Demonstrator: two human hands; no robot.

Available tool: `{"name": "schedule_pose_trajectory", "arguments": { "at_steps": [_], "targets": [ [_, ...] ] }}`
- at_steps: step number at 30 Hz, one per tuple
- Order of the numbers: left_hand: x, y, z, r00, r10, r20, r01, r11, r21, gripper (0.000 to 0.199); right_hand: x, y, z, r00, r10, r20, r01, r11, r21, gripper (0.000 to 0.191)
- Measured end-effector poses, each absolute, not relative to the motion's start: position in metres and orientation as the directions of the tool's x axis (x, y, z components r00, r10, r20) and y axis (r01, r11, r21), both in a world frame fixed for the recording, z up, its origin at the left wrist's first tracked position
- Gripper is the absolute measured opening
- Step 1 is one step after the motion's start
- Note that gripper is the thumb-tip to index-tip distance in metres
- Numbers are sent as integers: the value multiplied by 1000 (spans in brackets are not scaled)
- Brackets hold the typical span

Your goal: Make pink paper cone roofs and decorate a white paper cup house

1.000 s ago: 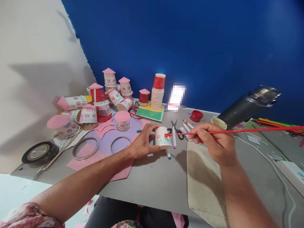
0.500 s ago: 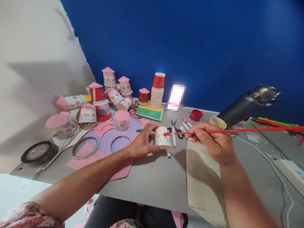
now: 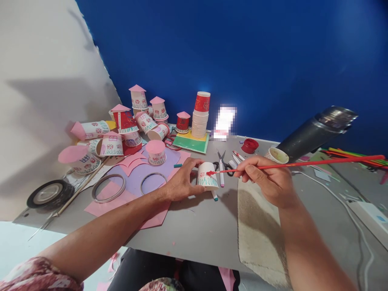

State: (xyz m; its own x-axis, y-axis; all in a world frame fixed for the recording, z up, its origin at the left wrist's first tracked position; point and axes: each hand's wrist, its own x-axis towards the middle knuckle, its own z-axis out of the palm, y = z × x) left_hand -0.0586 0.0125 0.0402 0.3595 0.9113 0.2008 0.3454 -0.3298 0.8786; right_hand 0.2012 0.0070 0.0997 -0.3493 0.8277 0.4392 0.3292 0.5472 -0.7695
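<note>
My left hand (image 3: pixel 183 180) grips a white paper cup (image 3: pixel 207 182) that stands upside down on the table, fingers behind it and thumb at its lower front. The cup bears green grass-like strokes and red marks. Pinched in my right hand (image 3: pixel 268 180) is a long red paintbrush (image 3: pixel 306 163), and its red tip meets the side of the cup. Scissors (image 3: pixel 222 155) and several markers lie behind and between my hands. A red paint pot (image 3: pixel 249 146) sits farther back, beside a small cup (image 3: pixel 277 155).
Decorated cups with pink roofs (image 3: pixel 124 121) crowd the back left. A cup stack (image 3: pixel 200 121) rests on a green-yellow packet (image 3: pixel 190 144). Tape rolls (image 3: pixel 108 188) and pink paper lie left. A cloth (image 3: pixel 257 226), a dark flask (image 3: pixel 315 133) and a white cable (image 3: pixel 342 198) are right.
My right hand has shifted slightly left with the brush, whose tip has moved a little left and down on the cup. My left hand holds the cup as before.
</note>
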Motion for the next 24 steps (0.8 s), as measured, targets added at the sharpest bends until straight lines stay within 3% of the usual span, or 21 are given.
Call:
{"name": "schedule_pose_trajectory", "arguments": {
  "at_steps": [24],
  "targets": [
    [-57, 11, 47, 388, 899, 202, 300, -330, 895, 66, 202, 10, 100, -337, 827, 450, 328, 552, -767, 25]
  ]
}}
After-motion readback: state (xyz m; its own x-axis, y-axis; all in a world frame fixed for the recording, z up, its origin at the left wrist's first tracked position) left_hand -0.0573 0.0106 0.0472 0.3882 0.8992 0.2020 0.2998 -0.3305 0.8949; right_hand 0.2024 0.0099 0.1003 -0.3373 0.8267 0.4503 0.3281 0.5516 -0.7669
